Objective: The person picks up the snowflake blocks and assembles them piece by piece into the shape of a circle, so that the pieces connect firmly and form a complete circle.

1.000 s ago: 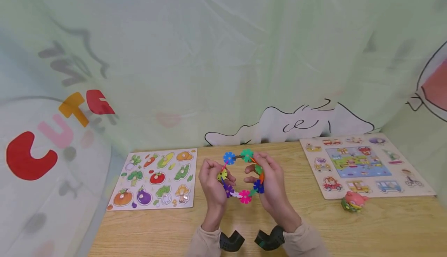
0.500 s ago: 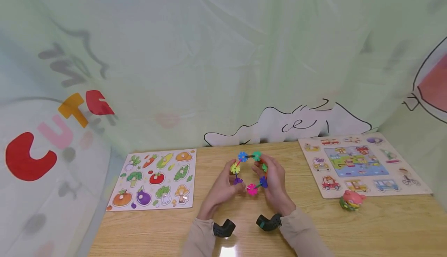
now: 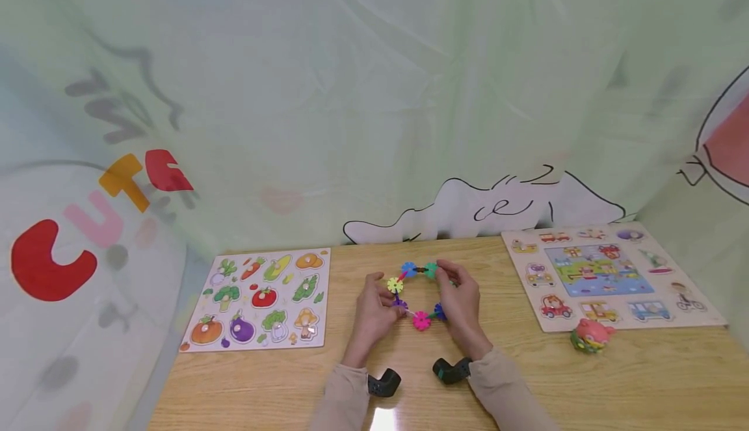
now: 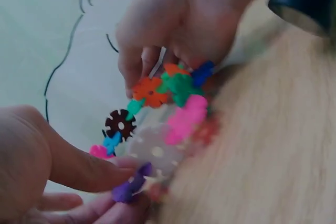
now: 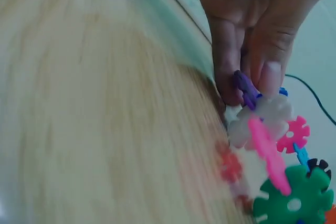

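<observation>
A ring of linked, colorful notched snowflake discs point(image 3: 421, 320) is held low over the wooden table between my hands; whether it touches the table cannot be told. At its left side, my left hand point(image 3: 374, 313) pinches the purple disc point(image 4: 131, 184) between thumb and fingers, as both wrist views show. My right hand point(image 3: 462, 298) grips the right side of the ring near the green disc point(image 3: 431, 270) and hides part of it. The yellow disc point(image 3: 395, 285) and the blue disc point(image 3: 408, 269) show at the upper left of the ring.
On the left lies a vegetable puzzle board point(image 3: 251, 345). A vehicle puzzle board point(image 3: 526, 255) is at the right, with a small pink pig toy point(image 3: 592, 336) near its front edge. Behind the wooden table point(image 3: 246, 392) hangs a pale printed curtain point(image 3: 374, 125).
Both hands have shifted the ring a little to the right and lowered it, so it lies flatter. My left hand has changed its hold, its fingers now lower along the ring's left side.
</observation>
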The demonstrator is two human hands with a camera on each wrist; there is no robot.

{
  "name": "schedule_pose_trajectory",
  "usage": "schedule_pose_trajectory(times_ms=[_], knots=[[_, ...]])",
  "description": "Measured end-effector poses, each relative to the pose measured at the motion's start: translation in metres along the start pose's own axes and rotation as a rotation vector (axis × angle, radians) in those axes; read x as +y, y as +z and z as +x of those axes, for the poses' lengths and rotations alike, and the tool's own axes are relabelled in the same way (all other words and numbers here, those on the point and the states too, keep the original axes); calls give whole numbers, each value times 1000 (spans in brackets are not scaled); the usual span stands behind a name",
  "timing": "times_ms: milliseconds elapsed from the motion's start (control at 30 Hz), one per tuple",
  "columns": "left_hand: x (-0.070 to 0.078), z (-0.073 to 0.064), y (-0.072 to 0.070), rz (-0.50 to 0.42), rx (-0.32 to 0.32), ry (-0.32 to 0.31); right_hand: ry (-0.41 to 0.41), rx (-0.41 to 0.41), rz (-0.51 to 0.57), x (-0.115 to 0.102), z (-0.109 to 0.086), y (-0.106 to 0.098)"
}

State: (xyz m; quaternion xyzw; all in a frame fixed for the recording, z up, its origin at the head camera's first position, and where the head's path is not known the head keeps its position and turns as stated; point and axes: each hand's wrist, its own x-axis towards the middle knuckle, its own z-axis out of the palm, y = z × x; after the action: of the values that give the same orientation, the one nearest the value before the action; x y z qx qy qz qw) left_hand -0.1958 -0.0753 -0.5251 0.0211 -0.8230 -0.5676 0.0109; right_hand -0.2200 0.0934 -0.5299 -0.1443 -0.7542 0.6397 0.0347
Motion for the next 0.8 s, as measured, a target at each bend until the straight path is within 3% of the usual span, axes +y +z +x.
schedule_pose_trajectory(times_ms=[133, 333, 467, 600, 800], knots=[[-2, 0, 3, 27, 71, 26, -17, 17, -40, 3, 3, -2], [-12, 3, 7, -4, 116, 68, -51, 4, -177, 4, 7, -11], [-21, 5, 10, -48, 190, 73, -28, -56, -249, 2, 7, -24], [-29, 9, 11, -95, 259, 89, 2, -143, -232, 0, 8, -36], [-38, 7, 6, -128, 211, 128, -18, -193, -233, 3, 12, -42]])
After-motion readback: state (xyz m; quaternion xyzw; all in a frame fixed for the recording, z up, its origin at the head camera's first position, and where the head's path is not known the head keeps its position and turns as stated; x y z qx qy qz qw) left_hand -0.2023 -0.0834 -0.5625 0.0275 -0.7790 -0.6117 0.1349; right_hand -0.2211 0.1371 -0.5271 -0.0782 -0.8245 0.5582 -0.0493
